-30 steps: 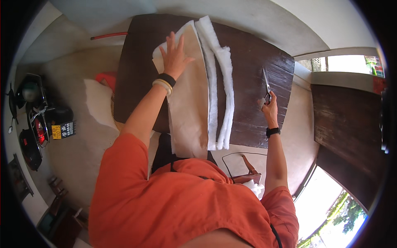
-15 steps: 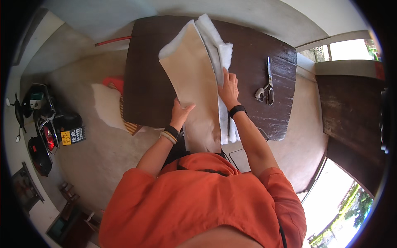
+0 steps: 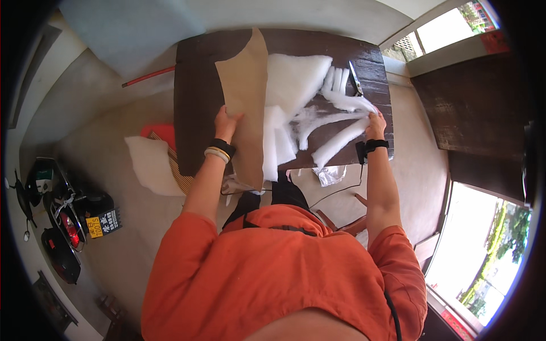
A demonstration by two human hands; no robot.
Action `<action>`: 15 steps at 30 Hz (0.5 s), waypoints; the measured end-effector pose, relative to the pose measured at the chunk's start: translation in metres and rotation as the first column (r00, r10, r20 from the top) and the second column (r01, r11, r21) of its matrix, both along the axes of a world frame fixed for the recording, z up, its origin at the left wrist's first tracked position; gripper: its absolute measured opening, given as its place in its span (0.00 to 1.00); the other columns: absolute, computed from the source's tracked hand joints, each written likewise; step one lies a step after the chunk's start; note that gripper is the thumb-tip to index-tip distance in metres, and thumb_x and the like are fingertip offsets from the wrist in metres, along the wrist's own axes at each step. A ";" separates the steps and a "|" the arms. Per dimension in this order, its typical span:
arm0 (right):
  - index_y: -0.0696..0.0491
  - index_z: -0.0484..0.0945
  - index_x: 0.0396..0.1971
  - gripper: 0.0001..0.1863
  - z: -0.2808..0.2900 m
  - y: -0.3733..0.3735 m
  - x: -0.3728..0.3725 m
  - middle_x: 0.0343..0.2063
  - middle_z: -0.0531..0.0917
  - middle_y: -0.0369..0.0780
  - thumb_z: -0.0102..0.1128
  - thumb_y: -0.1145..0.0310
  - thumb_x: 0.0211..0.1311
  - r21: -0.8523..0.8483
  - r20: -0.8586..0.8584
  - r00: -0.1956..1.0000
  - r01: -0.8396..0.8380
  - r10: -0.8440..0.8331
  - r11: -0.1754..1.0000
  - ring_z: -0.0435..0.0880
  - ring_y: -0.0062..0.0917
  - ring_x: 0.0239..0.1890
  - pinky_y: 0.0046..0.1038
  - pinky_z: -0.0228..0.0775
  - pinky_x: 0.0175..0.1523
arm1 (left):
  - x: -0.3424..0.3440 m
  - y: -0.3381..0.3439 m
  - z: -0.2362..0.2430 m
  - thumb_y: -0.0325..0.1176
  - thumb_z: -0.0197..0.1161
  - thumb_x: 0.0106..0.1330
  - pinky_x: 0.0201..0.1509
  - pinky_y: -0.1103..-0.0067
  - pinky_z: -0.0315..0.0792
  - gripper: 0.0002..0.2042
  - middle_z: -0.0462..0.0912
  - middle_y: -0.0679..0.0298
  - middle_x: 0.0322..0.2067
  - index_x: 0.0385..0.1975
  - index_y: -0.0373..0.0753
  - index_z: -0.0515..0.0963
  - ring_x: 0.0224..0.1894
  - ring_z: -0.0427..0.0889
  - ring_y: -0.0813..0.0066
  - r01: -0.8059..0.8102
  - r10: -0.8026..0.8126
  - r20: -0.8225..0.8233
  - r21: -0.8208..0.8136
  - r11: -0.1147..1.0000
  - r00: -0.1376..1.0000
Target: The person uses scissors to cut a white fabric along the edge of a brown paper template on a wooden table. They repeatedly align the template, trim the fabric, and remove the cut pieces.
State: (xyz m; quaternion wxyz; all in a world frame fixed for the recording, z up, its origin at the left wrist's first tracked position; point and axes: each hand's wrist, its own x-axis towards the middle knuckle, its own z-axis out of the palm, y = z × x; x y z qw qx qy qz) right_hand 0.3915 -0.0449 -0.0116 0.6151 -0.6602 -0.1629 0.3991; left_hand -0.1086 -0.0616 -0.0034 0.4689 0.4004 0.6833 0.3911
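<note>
My left hand point(image 3: 226, 122) grips the left edge of a long brown paper piece point(image 3: 244, 85), shaped with a curved upper edge, on the left half of the dark table point(image 3: 193, 62). My right hand point(image 3: 375, 125) is closed on white fluffy batting strips point(image 3: 341, 136) at the table's right side. A broad white batting piece point(image 3: 293, 77) lies beside the paper, with folded batting point(image 3: 276, 142) below it. Silver scissors point(image 3: 355, 77) lie at the upper right, partly hidden behind short batting strips.
A red bar point(image 3: 148, 77) sticks out at the table's upper left. Red and woven items with white batting point(image 3: 145, 162) lie low at the left. A scooter point(image 3: 62, 221) stands farther left. Crumpled silver material point(image 3: 331, 175) and a wooden stool point(image 3: 350, 226) sit below the table. An opening point(image 3: 472, 250) is at the right.
The scissors were released half a second ago. The stacked paper and batting have separated: the paper moved left, the batting spread rightward. My right hand moved right and grasped loose strips.
</note>
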 end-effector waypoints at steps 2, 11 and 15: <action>0.57 0.75 0.47 0.19 0.011 -0.016 0.037 0.37 0.81 0.39 0.51 0.83 0.52 0.012 0.031 0.997 0.070 -0.071 0.997 0.81 0.23 0.36 0.24 0.74 0.43 | -0.024 0.005 -0.001 0.31 0.68 0.52 0.46 0.75 0.74 0.20 0.83 0.56 0.41 0.45 0.33 0.75 0.42 0.82 0.67 -0.011 0.013 -0.049 0.037 0.999 0.999; 0.54 0.80 0.35 0.11 0.094 -0.213 0.229 0.43 0.82 0.46 0.50 0.71 0.56 -0.613 0.710 0.067 0.548 0.701 0.569 0.82 0.36 0.43 0.38 0.74 0.48 | -0.095 0.002 -0.007 0.30 0.69 0.51 0.45 0.74 0.74 0.20 0.84 0.54 0.40 0.45 0.34 0.76 0.42 0.83 0.65 -0.130 0.159 -0.199 0.150 0.980 0.967; 0.55 0.82 0.31 0.10 0.095 -0.312 0.269 0.38 0.83 0.47 0.55 0.67 0.54 -0.203 0.886 0.449 0.599 -0.115 0.775 0.83 0.39 0.40 0.37 0.75 0.42 | -0.114 0.000 -0.009 0.25 0.68 0.53 0.46 0.74 0.74 0.21 0.82 0.57 0.43 0.49 0.32 0.74 0.41 0.81 0.68 -0.060 0.060 0.002 0.091 0.994 0.998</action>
